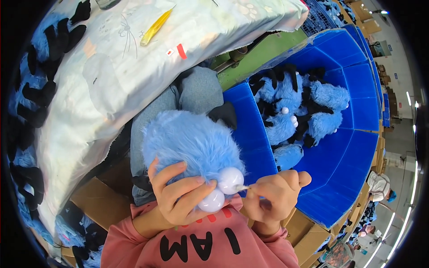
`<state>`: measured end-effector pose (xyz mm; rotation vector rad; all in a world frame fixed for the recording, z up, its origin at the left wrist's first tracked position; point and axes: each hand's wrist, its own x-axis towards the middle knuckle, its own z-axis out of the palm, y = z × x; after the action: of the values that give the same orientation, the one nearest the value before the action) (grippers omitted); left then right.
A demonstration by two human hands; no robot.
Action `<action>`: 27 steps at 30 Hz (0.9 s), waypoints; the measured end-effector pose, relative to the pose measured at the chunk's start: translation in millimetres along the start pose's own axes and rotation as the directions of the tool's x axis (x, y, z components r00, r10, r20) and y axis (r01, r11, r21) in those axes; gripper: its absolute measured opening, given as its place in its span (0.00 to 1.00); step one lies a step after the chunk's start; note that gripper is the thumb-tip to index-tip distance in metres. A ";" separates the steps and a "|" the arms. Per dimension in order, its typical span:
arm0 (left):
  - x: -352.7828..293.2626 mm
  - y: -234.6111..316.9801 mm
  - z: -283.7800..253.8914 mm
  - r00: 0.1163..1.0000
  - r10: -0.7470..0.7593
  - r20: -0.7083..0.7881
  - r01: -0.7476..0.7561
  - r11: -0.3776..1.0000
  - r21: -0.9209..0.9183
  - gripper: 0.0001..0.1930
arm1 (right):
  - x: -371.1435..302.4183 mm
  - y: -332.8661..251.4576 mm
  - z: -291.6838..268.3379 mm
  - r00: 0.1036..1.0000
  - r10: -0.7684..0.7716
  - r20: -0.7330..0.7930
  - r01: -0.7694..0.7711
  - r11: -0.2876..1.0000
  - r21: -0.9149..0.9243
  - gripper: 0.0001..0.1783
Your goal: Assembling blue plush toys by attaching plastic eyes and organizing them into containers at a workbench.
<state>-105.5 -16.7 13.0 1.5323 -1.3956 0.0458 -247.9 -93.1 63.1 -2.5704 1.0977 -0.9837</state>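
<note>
A fluffy blue plush toy (192, 140) with black felt-like limbs rests on my lap, its two white ball eyes (231, 180) toward me. My left hand (181, 192) is closed around the toy's near side, its fingers lying in the fur and against the eyes. Beside the right-hand eye, my right hand (275, 198) is closed in a pinch on a thin whitish strand (243, 188) that reaches to that eye. What the strand is made of cannot be made out.
Several similar plush toys lie in a large blue plastic bin (342, 178) at my right. A cloth-covered table (120, 89) in front bears a yellow pointed object (156, 27). More toys (33, 107) are heaped along the left. Cardboard boxes (105, 201) stand near me.
</note>
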 end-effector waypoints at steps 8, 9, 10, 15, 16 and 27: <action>5.2 -7.4 -4.8 1.000 0.012 -0.008 -0.012 0.999 -0.037 0.21 | 2.6 16.0 8.3 0.995 0.084 -0.054 -0.078 0.990 0.114 0.07; 6.0 -9.4 -9.2 1.000 0.004 -0.011 -0.004 0.999 -0.045 0.22 | 2.2 20.4 13.3 0.986 0.143 -0.082 -0.126 0.975 0.182 0.06; 6.9 -11.5 -14.6 1.000 -0.003 -0.017 0.003 0.999 -0.048 0.22 | 4.5 22.0 17.8 0.974 0.200 -0.105 -0.168 0.952 0.257 0.06; 3.2 -45.1 -33.1 0.999 -0.013 -0.036 0.006 0.983 -0.182 0.34 | 24.0 -2.4 62.9 0.708 0.654 0.265 -0.556 0.285 0.781 0.07; -3.6 -61.5 -27.2 0.998 -0.025 -0.055 0.015 0.985 -0.169 0.39 | 26.0 -9.1 68.8 0.743 0.605 0.286 -0.521 0.255 0.815 0.07; -36.5 -109.2 -56.2 0.841 -0.539 0.045 0.463 0.676 -0.573 0.28 | 46.7 -40.8 107.0 0.823 0.490 0.289 -0.344 0.025 0.938 0.15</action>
<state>-3.1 26.4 -50.7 1.3137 -0.7312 -0.5632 -132.4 -106.2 21.1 -0.9701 0.6969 -1.1046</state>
